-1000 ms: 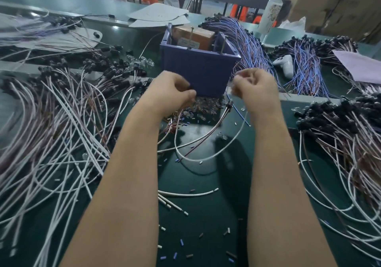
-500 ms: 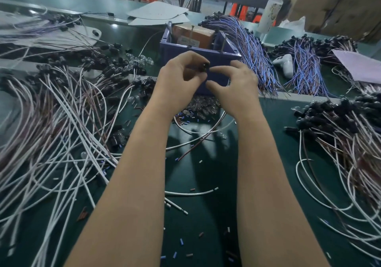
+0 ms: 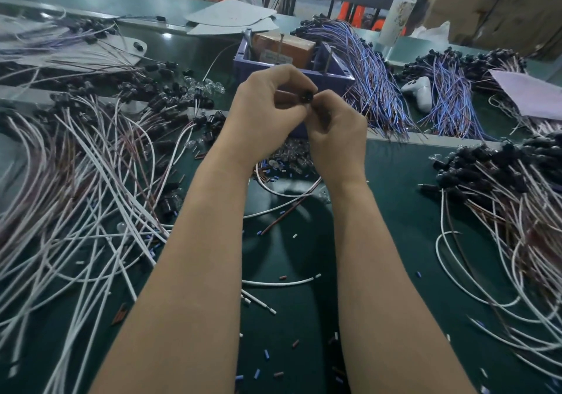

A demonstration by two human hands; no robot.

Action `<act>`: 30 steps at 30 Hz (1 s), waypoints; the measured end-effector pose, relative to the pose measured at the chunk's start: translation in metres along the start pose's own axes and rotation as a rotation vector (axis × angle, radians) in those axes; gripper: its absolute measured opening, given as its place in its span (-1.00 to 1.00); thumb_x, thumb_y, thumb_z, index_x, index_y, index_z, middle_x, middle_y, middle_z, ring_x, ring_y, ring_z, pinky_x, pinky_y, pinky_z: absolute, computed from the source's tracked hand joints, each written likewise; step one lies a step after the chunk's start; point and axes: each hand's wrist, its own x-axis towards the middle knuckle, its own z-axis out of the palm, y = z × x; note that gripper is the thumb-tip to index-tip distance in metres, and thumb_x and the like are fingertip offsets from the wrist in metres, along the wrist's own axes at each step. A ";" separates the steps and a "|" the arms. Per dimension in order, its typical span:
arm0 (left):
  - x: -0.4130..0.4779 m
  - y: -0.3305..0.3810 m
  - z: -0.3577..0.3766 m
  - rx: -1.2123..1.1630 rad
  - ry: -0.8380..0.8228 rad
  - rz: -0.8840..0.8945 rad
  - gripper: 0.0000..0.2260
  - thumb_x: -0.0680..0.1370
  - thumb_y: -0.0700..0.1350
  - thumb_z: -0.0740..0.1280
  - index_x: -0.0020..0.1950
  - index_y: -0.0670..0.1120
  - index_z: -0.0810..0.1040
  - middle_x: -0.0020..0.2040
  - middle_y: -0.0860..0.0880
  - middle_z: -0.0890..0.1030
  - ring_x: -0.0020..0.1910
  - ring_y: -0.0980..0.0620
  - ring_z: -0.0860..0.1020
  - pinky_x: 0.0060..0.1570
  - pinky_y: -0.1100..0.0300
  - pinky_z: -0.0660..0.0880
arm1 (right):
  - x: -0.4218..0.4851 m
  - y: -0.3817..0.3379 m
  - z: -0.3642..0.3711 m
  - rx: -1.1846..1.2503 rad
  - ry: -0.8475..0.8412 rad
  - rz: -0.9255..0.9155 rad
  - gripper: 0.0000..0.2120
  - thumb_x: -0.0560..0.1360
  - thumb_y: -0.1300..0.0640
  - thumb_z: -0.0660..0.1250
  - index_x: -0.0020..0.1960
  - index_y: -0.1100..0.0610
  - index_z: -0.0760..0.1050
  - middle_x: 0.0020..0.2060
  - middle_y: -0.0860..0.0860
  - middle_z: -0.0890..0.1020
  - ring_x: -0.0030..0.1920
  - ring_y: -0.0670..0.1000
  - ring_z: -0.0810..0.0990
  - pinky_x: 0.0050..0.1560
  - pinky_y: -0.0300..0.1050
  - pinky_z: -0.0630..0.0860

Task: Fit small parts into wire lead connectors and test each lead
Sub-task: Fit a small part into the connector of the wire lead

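Above a green counter (image 3: 289, 256) strewn with short wire offcuts, a person's two bare hands meet over a single black connector (image 3: 307, 96), raised off the surface in front of a blue bin (image 3: 334, 74). The left hand (image 3: 264, 117) grips the connector with its fingers curled round the body, while the right hand (image 3: 337, 141) pinches at its right side with thumb and forefinger; whether a small part sits between those fingertips cannot be made out. A heap of small clear bulbs (image 3: 293, 158) lies directly below the hands, and a loose white-and-brown lead (image 3: 282, 194) curls on the counter between the wrists. Piles of white and brown leads (image 3: 76, 180) with black connectors spread to the left, with a second pile (image 3: 501, 199) to the right. A bundle of blue leads (image 3: 371, 74) rests against the bin, which holds a brown box (image 3: 282, 48).
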 end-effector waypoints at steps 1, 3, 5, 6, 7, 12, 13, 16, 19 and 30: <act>0.000 0.000 0.000 0.000 0.001 0.001 -0.80 0.44 -0.34 0.33 -0.06 -0.08 0.60 -0.15 0.05 0.65 -0.12 0.17 0.64 -0.01 0.27 0.56 | -0.001 0.001 0.001 0.013 0.012 -0.004 -0.92 0.50 0.29 0.30 -0.13 0.27 0.55 -0.35 -0.05 0.47 -0.33 -0.03 0.38 -0.27 -0.18 0.32; 0.000 0.001 0.001 0.002 -0.002 -0.001 -0.80 0.43 -0.34 0.34 -0.08 -0.06 0.61 -0.15 0.05 0.66 -0.12 0.16 0.65 0.00 0.24 0.57 | -0.003 0.004 0.003 0.021 0.039 -0.014 -0.92 0.51 0.30 0.28 -0.15 0.28 0.52 -0.35 -0.03 0.45 -0.32 -0.02 0.36 -0.26 -0.17 0.31; 0.000 0.001 0.001 0.008 -0.003 0.001 -0.79 0.42 -0.34 0.35 -0.10 -0.03 0.61 -0.16 0.05 0.66 -0.13 0.16 0.65 0.01 0.21 0.58 | -0.004 0.004 0.005 0.019 0.053 -0.019 -0.91 0.51 0.31 0.27 -0.17 0.27 0.49 -0.35 -0.02 0.43 -0.32 -0.01 0.33 -0.27 -0.15 0.30; 0.000 0.001 0.002 0.010 -0.003 0.002 -0.78 0.42 -0.34 0.34 -0.11 -0.02 0.60 -0.16 0.05 0.66 -0.13 0.16 0.65 0.01 0.21 0.58 | -0.004 0.004 0.005 0.020 0.052 -0.016 -0.91 0.51 0.31 0.27 -0.17 0.26 0.49 -0.35 -0.02 0.43 -0.32 0.00 0.33 -0.27 -0.15 0.29; 0.000 0.000 0.002 0.011 -0.001 0.003 -0.78 0.42 -0.34 0.34 -0.10 -0.03 0.60 -0.16 0.05 0.66 -0.13 0.16 0.65 0.02 0.20 0.58 | -0.004 0.003 0.005 0.018 0.041 -0.010 -0.91 0.51 0.31 0.27 -0.17 0.25 0.49 -0.34 -0.02 0.43 -0.32 0.00 0.33 -0.27 -0.15 0.29; 0.002 -0.006 0.004 0.056 0.033 -0.027 -0.78 0.47 -0.33 0.30 0.03 -0.10 0.61 -0.10 0.03 0.65 -0.06 0.14 0.63 0.07 0.26 0.54 | 0.007 -0.001 -0.006 -0.059 -0.129 0.075 -0.82 0.53 0.19 0.30 0.08 0.16 0.61 -0.09 0.00 0.66 -0.06 -0.05 0.55 0.00 -0.22 0.42; 0.002 -0.007 0.005 0.080 0.050 -0.035 -0.76 0.48 -0.34 0.28 0.07 -0.10 0.61 -0.09 0.04 0.64 -0.06 0.15 0.62 0.07 0.31 0.53 | 0.010 -0.003 -0.010 -0.045 -0.136 0.078 -0.77 0.52 0.20 0.30 0.16 0.15 0.59 0.03 0.01 0.66 0.06 -0.07 0.56 0.13 -0.24 0.42; 0.002 -0.008 0.006 0.120 0.073 -0.052 -0.69 0.50 -0.35 0.24 0.17 -0.12 0.59 -0.04 0.02 0.63 -0.01 0.15 0.59 0.09 0.37 0.49 | 0.016 -0.013 -0.019 0.016 -0.153 0.054 -0.71 0.50 0.20 0.33 0.22 0.14 0.55 0.06 -0.03 0.64 0.13 -0.10 0.57 0.22 -0.29 0.41; 0.004 -0.006 0.007 0.125 0.095 -0.060 -0.71 0.52 -0.33 0.24 0.21 -0.14 0.54 -0.02 -0.01 0.62 0.03 0.09 0.60 0.15 0.25 0.50 | 0.016 -0.018 -0.016 0.054 -0.166 0.053 -0.75 0.48 0.20 0.38 0.15 0.17 0.57 -0.02 0.00 0.66 0.03 -0.06 0.62 0.18 -0.15 0.50; 0.006 -0.011 0.005 0.270 0.140 -0.015 -0.85 0.57 -0.17 0.26 0.02 -0.10 0.63 -0.18 0.05 0.60 -0.21 0.11 0.53 -0.12 0.24 0.46 | 0.018 -0.019 -0.014 0.195 -0.066 0.082 -0.87 0.47 0.17 0.41 0.00 0.14 0.58 -0.19 -0.05 0.64 -0.15 -0.10 0.62 -0.04 -0.31 0.53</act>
